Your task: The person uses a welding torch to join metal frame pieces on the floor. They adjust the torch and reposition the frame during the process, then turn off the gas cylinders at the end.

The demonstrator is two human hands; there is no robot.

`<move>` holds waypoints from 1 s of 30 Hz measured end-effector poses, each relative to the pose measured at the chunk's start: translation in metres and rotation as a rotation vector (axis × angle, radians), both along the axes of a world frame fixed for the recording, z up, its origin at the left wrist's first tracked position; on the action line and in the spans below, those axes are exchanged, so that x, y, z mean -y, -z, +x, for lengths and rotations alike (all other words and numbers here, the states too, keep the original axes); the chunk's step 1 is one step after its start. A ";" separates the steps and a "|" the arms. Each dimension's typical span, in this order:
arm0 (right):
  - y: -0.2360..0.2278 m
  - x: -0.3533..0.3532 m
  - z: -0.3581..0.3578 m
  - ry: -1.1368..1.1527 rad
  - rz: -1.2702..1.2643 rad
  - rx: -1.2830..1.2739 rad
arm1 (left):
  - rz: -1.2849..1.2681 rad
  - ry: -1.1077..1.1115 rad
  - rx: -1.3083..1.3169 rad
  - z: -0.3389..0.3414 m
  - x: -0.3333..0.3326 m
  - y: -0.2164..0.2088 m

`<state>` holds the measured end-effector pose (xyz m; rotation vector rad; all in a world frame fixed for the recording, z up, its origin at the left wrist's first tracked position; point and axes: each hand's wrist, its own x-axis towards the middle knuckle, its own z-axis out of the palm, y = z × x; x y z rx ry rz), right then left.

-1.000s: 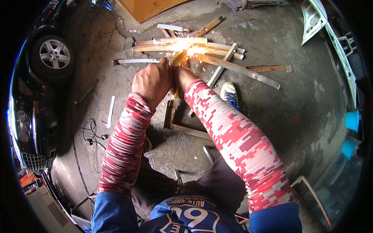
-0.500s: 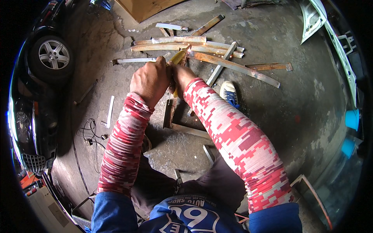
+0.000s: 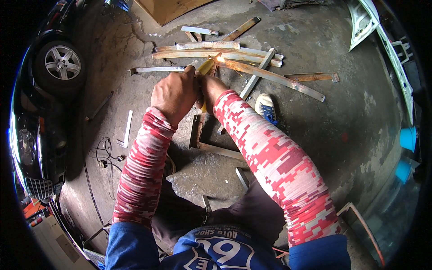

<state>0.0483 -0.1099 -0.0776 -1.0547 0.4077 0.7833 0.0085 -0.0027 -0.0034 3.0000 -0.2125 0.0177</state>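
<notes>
Both fists are closed around a yellow power tool (image 3: 206,67), apparently an angle grinder, most of it hidden by the fingers. My left hand (image 3: 173,93) wraps its near side. My right hand (image 3: 211,88) grips close beside it, with its fingers largely out of sight. A bright orange glow with a few sparks shows just past the tool's tip. It sits at the left end of a long rusty metal bar (image 3: 270,75), which slants down to the right. The tool's working end cannot be made out clearly.
Several long metal bars (image 3: 198,55) lie stacked beyond my hands, and a grey bar (image 3: 257,74) crosses under the rusty one. My shoe (image 3: 265,108) stands near it. An angled frame piece (image 3: 194,131) and a black cable (image 3: 104,155) lie nearer. A dark car (image 3: 42,117) is at left.
The spark point at the tool's tip has grown into a larger, brighter orange glow. My hands and the bars keep almost the same places.
</notes>
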 end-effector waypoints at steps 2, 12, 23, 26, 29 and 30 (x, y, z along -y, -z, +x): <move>-0.001 -0.001 -0.001 0.009 -0.001 -0.009 | -0.027 0.021 0.024 0.000 -0.002 0.000; 0.008 -0.004 0.002 0.046 -0.026 -0.008 | -0.032 0.015 0.015 0.000 -0.002 0.001; 0.002 -0.002 -0.002 0.035 0.052 0.017 | -0.028 0.020 0.043 0.000 -0.003 0.001; 0.002 -0.001 -0.002 0.004 0.046 0.044 | -0.056 0.038 0.063 0.000 -0.005 0.002; 0.002 0.000 -0.003 -0.007 0.031 0.045 | -0.061 0.050 0.057 0.000 -0.008 0.003; 0.003 0.000 -0.002 -0.014 0.029 0.048 | -0.058 0.055 0.055 0.001 -0.008 0.002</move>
